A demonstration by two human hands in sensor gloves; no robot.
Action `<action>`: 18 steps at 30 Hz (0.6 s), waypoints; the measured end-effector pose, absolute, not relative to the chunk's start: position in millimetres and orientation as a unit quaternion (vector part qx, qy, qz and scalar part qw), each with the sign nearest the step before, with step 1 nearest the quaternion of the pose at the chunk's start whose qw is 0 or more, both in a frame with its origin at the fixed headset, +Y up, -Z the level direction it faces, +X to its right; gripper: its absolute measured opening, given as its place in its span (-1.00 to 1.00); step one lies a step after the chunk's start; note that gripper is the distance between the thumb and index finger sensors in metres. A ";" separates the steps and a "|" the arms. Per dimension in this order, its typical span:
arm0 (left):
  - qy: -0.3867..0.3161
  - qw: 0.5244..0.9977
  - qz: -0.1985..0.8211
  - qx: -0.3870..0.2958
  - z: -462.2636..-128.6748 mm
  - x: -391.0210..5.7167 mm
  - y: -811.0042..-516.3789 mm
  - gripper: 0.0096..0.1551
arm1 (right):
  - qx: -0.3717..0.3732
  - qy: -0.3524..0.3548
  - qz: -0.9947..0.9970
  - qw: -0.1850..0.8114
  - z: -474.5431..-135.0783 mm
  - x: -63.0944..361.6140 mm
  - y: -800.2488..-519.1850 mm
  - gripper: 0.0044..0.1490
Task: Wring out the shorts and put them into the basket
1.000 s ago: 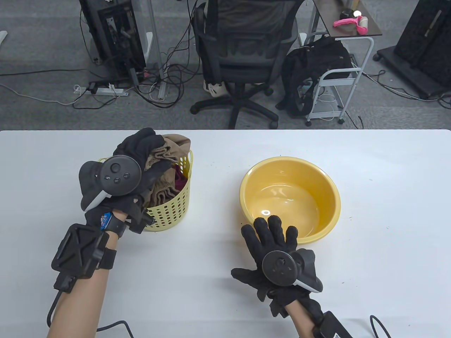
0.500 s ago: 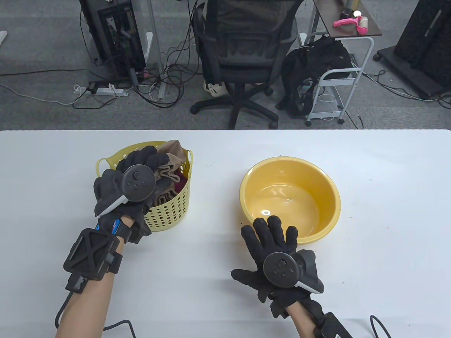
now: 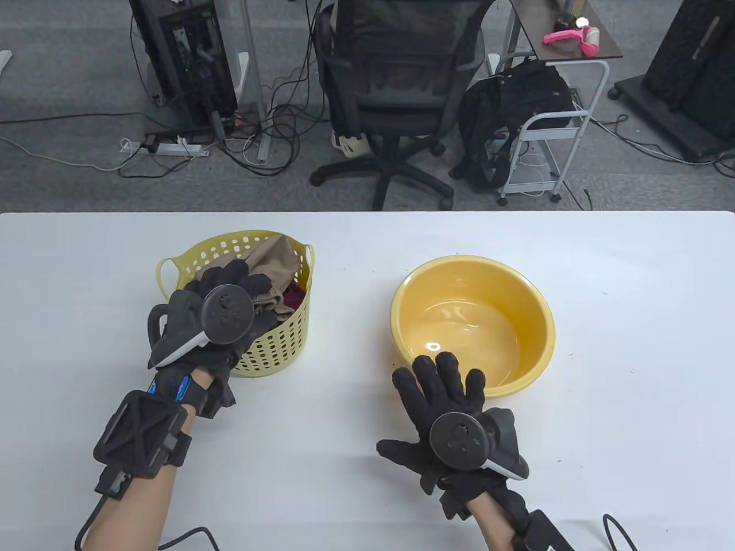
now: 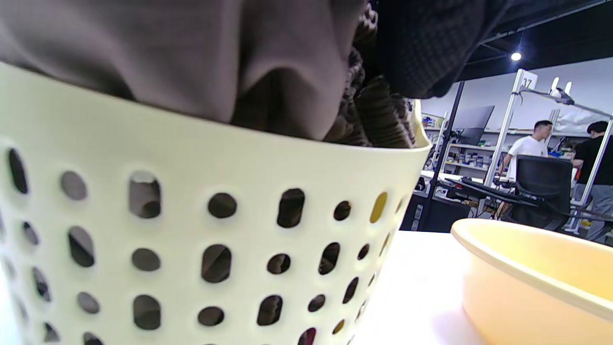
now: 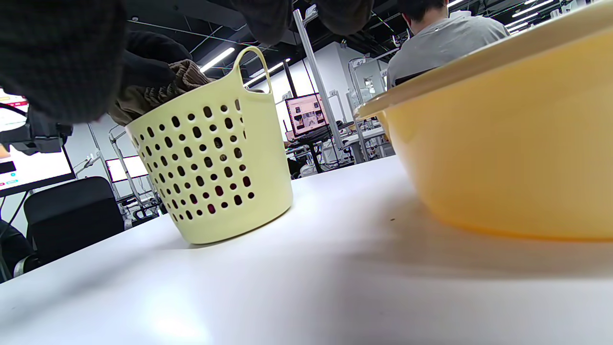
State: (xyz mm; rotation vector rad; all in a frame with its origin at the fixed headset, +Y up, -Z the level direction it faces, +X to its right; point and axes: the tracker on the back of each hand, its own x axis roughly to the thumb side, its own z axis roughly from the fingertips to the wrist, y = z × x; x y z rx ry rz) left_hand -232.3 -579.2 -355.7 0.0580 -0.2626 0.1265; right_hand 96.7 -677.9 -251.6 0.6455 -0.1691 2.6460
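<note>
Fingers [image 3: 252, 282] of my left hand [image 3: 221, 313] rest on the brown shorts [image 3: 275, 267] inside the yellow basket [image 3: 275, 344]; whether they grip the cloth, I cannot tell. My right hand [image 3: 445, 413] lies flat on the counter [image 3: 631, 373], fingers spread and holding nothing, fingertips just beside the yellow bowl [image 3: 534, 356].

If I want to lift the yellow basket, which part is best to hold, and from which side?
Probably the loop handle on the basket's left rim, reached from the left. It stands out from the wall, so fingers can hook through it. A second handle sits on the opposite rim. The left hand lies over the near rim, on the shorts.
</note>
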 end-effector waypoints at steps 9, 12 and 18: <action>-0.186 0.979 0.059 0.062 -324.3 -220.0 -572.2 -0.19 | 0.232 -0.054 0.950 0.202 -251.5 96.7 -678.2 0.35; -0.213 0.972 0.064 0.076 -308.1 -212.2 -569.0 -0.18 | 0.231 -0.053 0.950 0.202 -251.8 96.6 -678.2 0.35; -0.261 0.958 0.069 0.101 -280.3 -194.1 -573.9 -0.16 | 0.231 -0.052 0.950 0.202 -251.9 97.2 -677.7 0.35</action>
